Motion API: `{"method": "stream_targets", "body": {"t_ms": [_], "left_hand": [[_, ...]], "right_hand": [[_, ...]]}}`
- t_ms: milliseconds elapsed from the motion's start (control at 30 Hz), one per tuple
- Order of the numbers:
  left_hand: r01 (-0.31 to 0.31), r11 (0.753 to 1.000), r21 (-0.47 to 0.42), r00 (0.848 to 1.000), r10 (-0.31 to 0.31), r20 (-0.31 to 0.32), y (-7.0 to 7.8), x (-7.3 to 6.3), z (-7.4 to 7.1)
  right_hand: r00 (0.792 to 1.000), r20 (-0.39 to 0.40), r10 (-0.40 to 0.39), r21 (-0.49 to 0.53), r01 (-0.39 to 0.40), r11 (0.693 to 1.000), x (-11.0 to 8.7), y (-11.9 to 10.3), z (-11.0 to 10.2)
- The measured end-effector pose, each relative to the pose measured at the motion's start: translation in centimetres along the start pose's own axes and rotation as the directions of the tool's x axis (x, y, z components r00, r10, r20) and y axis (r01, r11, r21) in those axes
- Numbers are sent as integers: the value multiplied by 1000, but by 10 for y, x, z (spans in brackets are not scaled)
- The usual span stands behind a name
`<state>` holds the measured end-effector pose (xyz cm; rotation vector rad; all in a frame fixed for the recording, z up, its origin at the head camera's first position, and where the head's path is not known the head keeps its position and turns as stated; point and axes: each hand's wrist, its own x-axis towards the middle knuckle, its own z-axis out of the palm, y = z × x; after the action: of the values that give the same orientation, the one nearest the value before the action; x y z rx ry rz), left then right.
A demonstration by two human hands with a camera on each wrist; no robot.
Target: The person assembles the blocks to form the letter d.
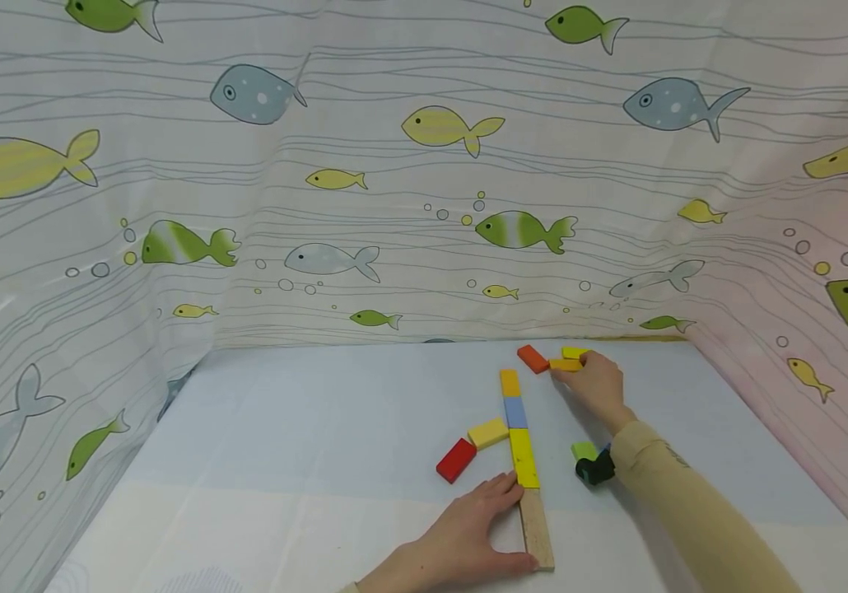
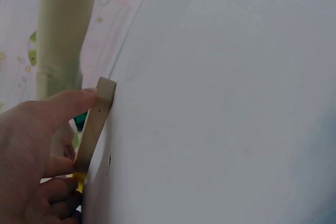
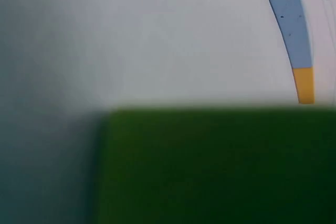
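A straight row of blocks runs away from me in the head view: a plain wooden block [image 1: 538, 531] nearest, then a yellow block [image 1: 524, 458], a blue block [image 1: 516, 413] and a light orange block [image 1: 510, 383]. My left hand [image 1: 464, 535] holds the wooden block lengthwise, thumb at its near end and fingertips at its far end. At the back right, my right hand [image 1: 596, 385] pinches an orange block [image 1: 565, 365], partly covered by the fingers. Another yellow block [image 1: 575, 352] lies just behind it. The right wrist view shows no fingers.
Left of the row lie a pale yellow block [image 1: 488, 433] and a red block [image 1: 457, 460]. An orange-red block [image 1: 533, 359] is at the back. By the right forearm are a light green block [image 1: 584, 450] and a dark object [image 1: 594, 471]. Fish-patterned sheeting [image 1: 394, 206] surrounds the table.
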<state>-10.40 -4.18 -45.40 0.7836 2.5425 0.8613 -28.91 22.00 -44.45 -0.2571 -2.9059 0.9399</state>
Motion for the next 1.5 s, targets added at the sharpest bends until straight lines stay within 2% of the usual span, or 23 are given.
{"method": "stream_targets", "body": {"t_ms": [500, 767, 1067, 1500], "left_hand": [[-1, 1000, -12, 1000, 2, 12, -1, 2, 0], [-3, 1000, 9, 1000, 3, 6, 0, 1, -1], [-8, 1000, 15, 1000, 8, 4, -1, 0, -1], [-13, 1000, 15, 1000, 13, -1, -1, 0, -1]], "right_hand": [[999, -41, -24, -60, 21, 998, 5, -4, 5], [1000, 13, 2, -60, -1, 998, 2, 1, -2], [998, 64, -10, -81, 15, 997, -2, 6, -7], [988, 101, -114, -88, 123, 988, -22, 13, -16]]}}
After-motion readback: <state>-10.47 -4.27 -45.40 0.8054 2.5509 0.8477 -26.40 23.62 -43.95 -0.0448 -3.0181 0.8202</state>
